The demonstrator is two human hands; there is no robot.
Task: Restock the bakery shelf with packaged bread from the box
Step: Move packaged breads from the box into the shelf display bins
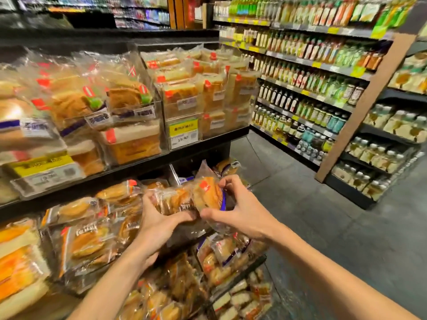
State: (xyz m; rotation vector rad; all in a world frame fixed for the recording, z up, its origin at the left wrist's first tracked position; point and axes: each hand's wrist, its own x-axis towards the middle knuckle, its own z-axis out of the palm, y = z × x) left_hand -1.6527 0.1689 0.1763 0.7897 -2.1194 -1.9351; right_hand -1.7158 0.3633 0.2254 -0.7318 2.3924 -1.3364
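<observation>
Left hand: my left hand (159, 219) was curled under and around the bun pack (174, 202), thumb on its front, holding its weight from below.
Right hand: my right hand (240, 213) pinched the red-sticker pack (208, 192), thumb low on the front film and fingers hooked over its right edge.
Where the bread was: both packs were in the air between my hands, touching side by side, just in front of the bakery shelf at its right end.
Direction from grip: the slot lay straight ahead and slightly up from both grips, a dark gap (198, 158) beneath the upper shelf board (129, 168).
Long axis: the red-sticker pack stood nearly upright with its crimped top pointing at the board. The bun pack lay more across, left to right.
Nearer hand: I judged the right hand the nearer one to the gap, and its pack the likelier to go in first.
Edges: the board's black front edge hung close above the crimped top. The row of shelved packs (87, 241) crowded in from the left, just beside my left wrist.
Open room: I had free space to the right over the aisle floor (323, 215), and little to the left.
Below: a black-rimmed basket (240, 273) of more packs sat under my forearms. I could not make out a box as such.
What the move needed: in my judgement, tipping the upright pack's top back to clear the board.
</observation>
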